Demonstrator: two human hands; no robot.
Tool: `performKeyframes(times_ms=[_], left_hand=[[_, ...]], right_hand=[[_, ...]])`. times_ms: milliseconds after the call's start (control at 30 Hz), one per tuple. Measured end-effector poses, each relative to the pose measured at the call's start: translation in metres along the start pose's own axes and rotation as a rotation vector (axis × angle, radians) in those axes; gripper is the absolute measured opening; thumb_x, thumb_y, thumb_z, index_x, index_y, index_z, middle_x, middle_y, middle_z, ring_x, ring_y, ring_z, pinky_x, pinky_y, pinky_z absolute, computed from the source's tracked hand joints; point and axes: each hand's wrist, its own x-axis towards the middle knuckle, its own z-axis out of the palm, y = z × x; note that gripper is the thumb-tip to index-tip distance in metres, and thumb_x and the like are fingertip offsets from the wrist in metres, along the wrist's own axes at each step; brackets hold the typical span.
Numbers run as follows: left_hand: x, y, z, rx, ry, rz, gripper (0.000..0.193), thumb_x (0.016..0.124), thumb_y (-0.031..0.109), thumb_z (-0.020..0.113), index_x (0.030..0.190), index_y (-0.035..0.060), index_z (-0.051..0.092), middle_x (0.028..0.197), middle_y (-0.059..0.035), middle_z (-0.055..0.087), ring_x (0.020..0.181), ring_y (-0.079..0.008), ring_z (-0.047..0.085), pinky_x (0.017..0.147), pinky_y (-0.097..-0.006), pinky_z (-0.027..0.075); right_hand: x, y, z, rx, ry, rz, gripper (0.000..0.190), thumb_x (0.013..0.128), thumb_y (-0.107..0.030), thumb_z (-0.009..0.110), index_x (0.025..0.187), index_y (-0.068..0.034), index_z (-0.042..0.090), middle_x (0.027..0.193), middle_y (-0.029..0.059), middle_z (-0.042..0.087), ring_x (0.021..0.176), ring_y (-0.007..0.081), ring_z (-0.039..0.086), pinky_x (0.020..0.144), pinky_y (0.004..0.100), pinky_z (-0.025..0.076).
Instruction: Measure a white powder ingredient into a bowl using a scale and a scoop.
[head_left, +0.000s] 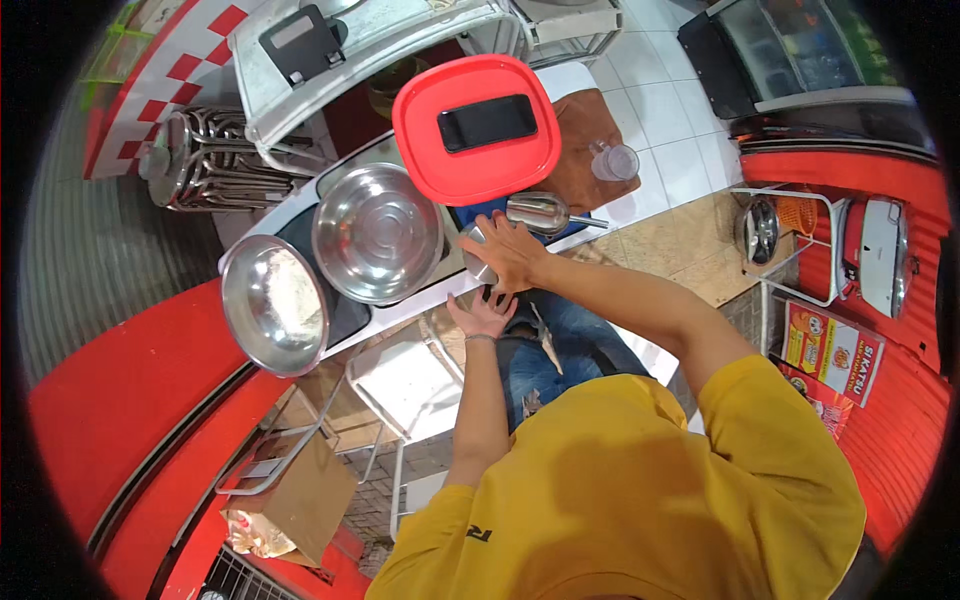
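Observation:
My right hand (506, 251) lies over a small grey metallic object (478, 259) at the table's front edge, its fingers around the top; the object's kind is partly hidden. Just below it, my left hand (484, 313) is palm up with fingers spread, holding nothing visible. An empty steel bowl (377, 232) stands left of my right hand. Further left, a second steel bowl (276, 304) holds pale powder (294, 292). A metal scoop (538, 214) rests right of my fingers. Behind it, a black phone (487, 123) lies on a red plastic lid (420, 161).
A clear plastic cup (615, 162) lies on a brown cloth (589, 127) at the table's right end. A white-seated chair (405, 379) stands below the table, near a cardboard box (311, 495). Stacked metal stools (217, 157) stand beyond the left side.

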Motion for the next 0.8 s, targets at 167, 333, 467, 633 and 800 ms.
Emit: performKeyframes(times_ms=[167, 333, 467, 633, 800], left_hand=[[-0.017, -0.020, 0.048, 0.175, -0.323, 0.076, 0.081, 0.085, 0.073, 0.033, 0.142, 0.0147, 0.040, 0.144, -0.0140, 0.042, 0.132, -0.0339, 0.041, 0.108, -0.0535, 0.033], [-0.073, -0.039, 0.059, 0.302, -0.527, 0.002, 0.071, 0.084, 0.050, 0.047, 0.139, 0.0046, 0.041, 0.136, -0.0151, 0.051, 0.123, -0.0319, 0.051, 0.103, -0.0470, 0.042], [-0.119, -0.047, 0.093, 0.311, -0.583, -0.021, 0.079, 0.079, 0.045, 0.056, 0.142, 0.0035, 0.037, 0.138, -0.0162, 0.049, 0.124, -0.0312, 0.050, 0.105, -0.0444, 0.040], [-0.154, -0.040, 0.124, 0.423, -0.731, -0.040, 0.088, 0.075, 0.045, 0.065, 0.145, 0.0023, 0.032, 0.140, -0.0165, 0.046, 0.127, -0.0311, 0.048, 0.106, -0.0437, 0.040], [-0.190, -0.024, 0.113, 0.375, -0.837, -0.062, 0.095, 0.077, 0.056, 0.059, 0.147, 0.0002, 0.026, 0.143, -0.0169, 0.043, 0.126, -0.0324, 0.048, 0.105, -0.0448, 0.040]], right_hand=[[-0.076, -0.014, -0.063, 0.049, 0.106, -0.216, 0.087, 0.048, -0.025, 0.082, 0.127, -0.016, 0.047, 0.125, 0.0223, 0.041, 0.113, 0.0420, 0.043, 0.083, 0.0479, 0.048], [-0.142, -0.022, -0.115, 0.042, 0.143, -0.387, 0.081, 0.054, -0.032, 0.081, 0.125, -0.015, 0.046, 0.123, 0.0213, 0.043, 0.107, 0.0402, 0.046, 0.083, 0.0466, 0.048], [-0.174, -0.035, -0.124, 0.044, 0.382, -0.327, 0.078, 0.060, -0.039, 0.079, 0.125, -0.011, 0.045, 0.118, 0.0225, 0.043, 0.096, 0.0391, 0.048, 0.080, 0.0457, 0.046], [-0.202, -0.074, -0.133, 0.111, 0.538, 0.013, 0.082, 0.065, -0.043, 0.078, 0.133, -0.014, 0.043, 0.123, 0.0214, 0.045, 0.107, 0.0390, 0.051, 0.084, 0.0428, 0.049], [-0.221, -0.108, -0.167, 0.395, 0.596, 0.041, 0.074, 0.074, -0.037, 0.074, 0.135, -0.009, 0.043, 0.126, 0.0173, 0.048, 0.111, 0.0341, 0.052, 0.088, 0.0404, 0.048]])
